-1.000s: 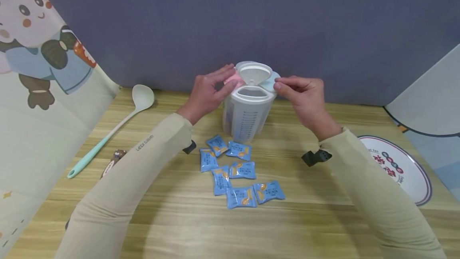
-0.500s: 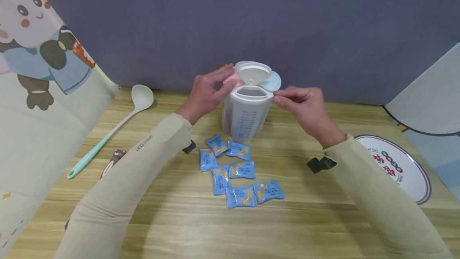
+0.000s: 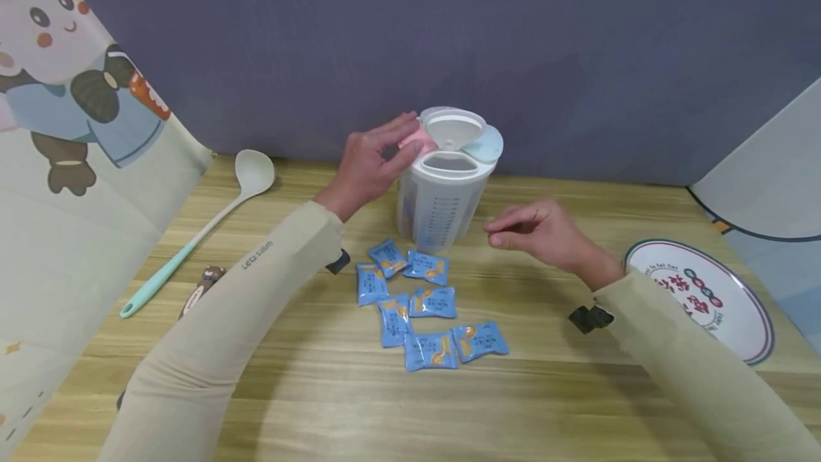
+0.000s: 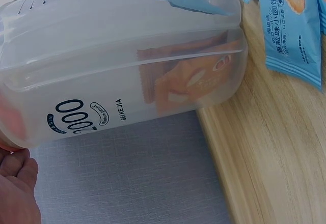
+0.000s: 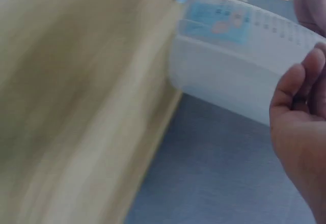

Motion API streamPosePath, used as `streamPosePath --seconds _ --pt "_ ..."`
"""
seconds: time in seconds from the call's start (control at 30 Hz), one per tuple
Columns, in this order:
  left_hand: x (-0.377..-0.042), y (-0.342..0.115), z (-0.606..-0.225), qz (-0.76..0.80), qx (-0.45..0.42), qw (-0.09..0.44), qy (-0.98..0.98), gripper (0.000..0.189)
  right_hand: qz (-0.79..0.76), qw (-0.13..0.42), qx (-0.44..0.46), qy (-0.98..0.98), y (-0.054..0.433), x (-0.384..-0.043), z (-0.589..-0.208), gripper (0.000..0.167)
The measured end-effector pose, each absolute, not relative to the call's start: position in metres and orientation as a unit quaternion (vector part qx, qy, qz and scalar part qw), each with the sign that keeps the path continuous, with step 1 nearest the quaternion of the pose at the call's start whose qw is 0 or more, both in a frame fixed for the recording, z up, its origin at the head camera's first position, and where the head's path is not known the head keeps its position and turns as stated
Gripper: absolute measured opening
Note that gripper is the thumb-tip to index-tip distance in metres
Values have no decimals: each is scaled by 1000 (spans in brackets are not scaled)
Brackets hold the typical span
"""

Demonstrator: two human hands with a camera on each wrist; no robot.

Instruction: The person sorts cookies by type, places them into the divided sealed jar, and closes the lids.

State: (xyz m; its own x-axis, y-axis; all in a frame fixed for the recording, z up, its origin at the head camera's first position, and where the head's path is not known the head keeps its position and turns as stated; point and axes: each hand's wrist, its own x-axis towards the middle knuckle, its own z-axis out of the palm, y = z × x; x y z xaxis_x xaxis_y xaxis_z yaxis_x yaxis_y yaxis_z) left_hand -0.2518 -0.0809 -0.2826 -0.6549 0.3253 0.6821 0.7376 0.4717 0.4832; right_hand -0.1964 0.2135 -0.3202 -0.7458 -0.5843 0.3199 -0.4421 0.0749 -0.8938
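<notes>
A translucent storage container stands upright by the back wall, its white flap raised over an opening. Pink and pale blue flaps lie to either side. My left hand grips the rim at the pink flap, thumb on top. Orange packets show through the wall in the left wrist view, and something blue too. Several blue snack packets lie in front of the container. Beside its right side, above the table, my right hand is loosely curled, thumb and fingertips apart, nothing visible between them.
A ladle with a mint handle lies at the left. Partly behind the left sleeve is a brown bear-shaped item. A white plate with red lettering sits at the right, partly under the right forearm. The grey-blue wall closes off the back.
My right hand has left the pale blue flap and the container's rim, moving down and toward me on the right. The left hand stays on the container.
</notes>
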Motion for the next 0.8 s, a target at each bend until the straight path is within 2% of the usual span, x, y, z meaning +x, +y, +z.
streamPosePath --seconds 0.3,0.43,0.63,0.8 --pt "-252 -81 -283 -393 -328 260 -819 38 -548 236 -411 690 226 -193 -358 26" --pt "-252 -82 -283 -393 -326 260 -819 38 -517 295 -436 675 225 -190 -370 28" --pt "-251 -81 -283 -398 -324 256 -819 39 -494 339 -435 672 224 -185 -377 30" --pt "-251 -81 -282 -399 -319 249 -823 39 -485 335 -438 679 224 -181 -381 32"
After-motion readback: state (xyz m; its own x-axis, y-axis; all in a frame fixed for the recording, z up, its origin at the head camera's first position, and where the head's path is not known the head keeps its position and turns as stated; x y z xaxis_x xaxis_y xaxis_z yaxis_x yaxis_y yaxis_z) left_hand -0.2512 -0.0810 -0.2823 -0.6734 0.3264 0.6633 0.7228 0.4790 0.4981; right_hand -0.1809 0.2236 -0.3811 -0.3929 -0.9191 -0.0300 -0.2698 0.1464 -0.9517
